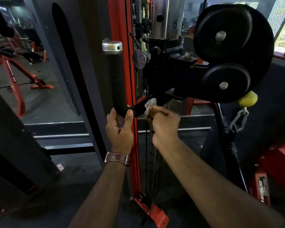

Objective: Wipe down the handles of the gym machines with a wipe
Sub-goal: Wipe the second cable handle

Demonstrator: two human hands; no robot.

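A black padded handle with a silver end cap rises in front of the red upright of a cable machine and curves right at its lower end. My left hand grips that lower bend from below, thumb and fingers around it. My right hand pinches a crumpled white wipe and presses it against the black bar just right of the bend.
Two black pulley wheels on a black carriage jut out at the upper right, with a yellow ball stop and chain links below. The red upright runs down to a floor foot. A dark grey frame post and red benches stand left.
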